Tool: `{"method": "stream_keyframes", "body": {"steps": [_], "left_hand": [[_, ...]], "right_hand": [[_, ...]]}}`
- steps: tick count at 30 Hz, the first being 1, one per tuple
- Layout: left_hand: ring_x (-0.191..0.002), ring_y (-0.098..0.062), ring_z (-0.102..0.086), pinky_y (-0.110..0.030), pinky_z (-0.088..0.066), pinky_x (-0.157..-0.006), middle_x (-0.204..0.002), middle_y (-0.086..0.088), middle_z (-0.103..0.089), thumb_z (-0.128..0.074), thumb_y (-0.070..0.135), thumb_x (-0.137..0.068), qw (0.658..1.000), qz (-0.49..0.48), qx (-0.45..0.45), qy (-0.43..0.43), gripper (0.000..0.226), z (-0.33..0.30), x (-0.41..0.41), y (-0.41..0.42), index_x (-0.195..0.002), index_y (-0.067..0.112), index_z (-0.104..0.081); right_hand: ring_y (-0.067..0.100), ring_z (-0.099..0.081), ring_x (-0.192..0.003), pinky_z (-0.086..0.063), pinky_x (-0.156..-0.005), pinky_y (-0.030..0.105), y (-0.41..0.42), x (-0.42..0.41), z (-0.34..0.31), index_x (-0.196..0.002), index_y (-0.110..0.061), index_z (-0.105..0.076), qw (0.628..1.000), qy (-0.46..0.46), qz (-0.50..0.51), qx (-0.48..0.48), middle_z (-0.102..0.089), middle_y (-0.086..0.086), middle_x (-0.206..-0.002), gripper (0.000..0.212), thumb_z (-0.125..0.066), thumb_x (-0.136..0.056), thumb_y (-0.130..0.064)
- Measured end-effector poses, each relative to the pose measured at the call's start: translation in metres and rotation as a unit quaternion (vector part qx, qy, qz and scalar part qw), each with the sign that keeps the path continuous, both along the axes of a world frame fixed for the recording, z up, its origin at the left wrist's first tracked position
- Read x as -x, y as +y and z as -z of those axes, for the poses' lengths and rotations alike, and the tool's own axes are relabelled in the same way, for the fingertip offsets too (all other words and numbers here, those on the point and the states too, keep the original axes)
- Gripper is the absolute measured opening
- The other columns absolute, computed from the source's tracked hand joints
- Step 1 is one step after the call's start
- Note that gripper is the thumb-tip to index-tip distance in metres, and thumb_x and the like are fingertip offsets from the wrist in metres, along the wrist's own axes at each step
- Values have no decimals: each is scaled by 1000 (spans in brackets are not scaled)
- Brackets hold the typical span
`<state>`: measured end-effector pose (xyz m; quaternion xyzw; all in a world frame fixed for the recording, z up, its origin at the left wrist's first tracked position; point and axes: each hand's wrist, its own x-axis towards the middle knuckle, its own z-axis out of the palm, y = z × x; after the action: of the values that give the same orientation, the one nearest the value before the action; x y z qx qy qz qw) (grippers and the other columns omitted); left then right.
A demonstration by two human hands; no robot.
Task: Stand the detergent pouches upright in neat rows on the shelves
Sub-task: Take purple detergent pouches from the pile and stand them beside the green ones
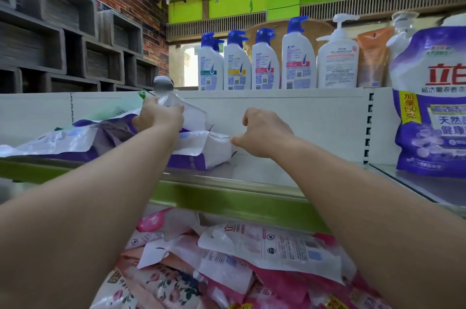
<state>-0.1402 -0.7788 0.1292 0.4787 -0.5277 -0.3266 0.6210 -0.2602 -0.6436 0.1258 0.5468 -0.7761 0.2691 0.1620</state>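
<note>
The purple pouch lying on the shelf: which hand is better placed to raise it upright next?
The left hand. It already grips the purple pouch near its cap end, so it probably only has to lift. The right hand just touches the pouch's bottom corner and could steady it.

"加量150克" on upright purple pouch (431,112) at right

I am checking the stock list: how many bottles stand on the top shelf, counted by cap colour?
Blue-cap bottles: 5 (one mostly hidden behind the leftmost)
White pump bottle: 1
Total: 6
</note>
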Motion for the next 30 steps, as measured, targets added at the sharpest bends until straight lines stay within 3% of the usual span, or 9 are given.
{"method": "stream_keyframes", "body": {"steps": [7, 12, 17, 22, 24, 27, 30], "left_hand": [[-109, -31, -53, -36, -45, -90, -128, -13, -51, -59, 38, -88, 999, 9, 35, 0, 39, -2, 16, 17, -123, 22, -53], [-94, -28, -50, -32, -42, -74, -130, -12, -41, -56, 33, -92, 997, 43, 59, 25, 28, -8, 39, 55, -118, 23, -55], [-99, -25, -50, -26, -41, -63, -134, -12, -37, -56, 32, -94, 992, 92, 76, 28, 29, -10, 57, 91, -121, 22, -54], [-97, -26, -53, -32, -48, -73, -131, -14, -42, -56, 33, -93, 984, 145, 99, 11, 15, -3, 79, 122, -101, 23, -49], [-97, -26, -55, -32, -50, -74, -129, -13, -47, -59, 32, -92, 980, 171, 98, 5, 15, -4, 87, 126, -98, 24, -47], [-99, -27, -56, -35, -54, -80, -122, -11, -53, -63, 28, -88, 974, 212, 83, -7, 16, -5, 98, 131, -99, 24, -53], [-101, -28, -56, -34, -52, -85, -117, -12, -56, -66, 30, -85, 968, 233, 90, -34, 13, -5, 110, 140, -85, 26, -53]], "right_hand": [[23, -51, -104, -39, -76, 30, 8, 12, -16, -123, -14, -46, 997, -42, 11, 66, -54, 5, -121, 45, -61, -86, -35], [19, -47, -93, -38, -73, 31, 14, 19, -18, -124, -12, -45, 993, -49, 6, 111, -54, 5, -118, 46, -59, -87, -34], [21, -49, -91, -42, -74, 32, 26, 28, -23, -118, -11, -45, 982, -80, -8, 174, -52, 5, -106, 33, -53, -90, -26], [19, -49, -93, -42, -74, 31, 41, 40, -28, -118, -12, -43, 963, -125, -38, 236, -46, 1, -103, 27, -48, -93, -21], [21, -48, -101, -45, -80, 33, 49, 46, -27, -125, -12, -41, 968, -129, -45, 211, -47, 4, -111, 37, -52, -90, -16], [24, -45, -118, -45, -89, 34, 64, 54, -21, -140, -11, -30, 979, -163, -78, 95, -42, 6, -131, 62, -61, -86, -17], [24, -50, -114, -49, -87, 36, 77, 55, -14, -136, -11, -34, 986, -131, -102, -31, -44, 3, -124, 67, -67, -78, -5]]}}
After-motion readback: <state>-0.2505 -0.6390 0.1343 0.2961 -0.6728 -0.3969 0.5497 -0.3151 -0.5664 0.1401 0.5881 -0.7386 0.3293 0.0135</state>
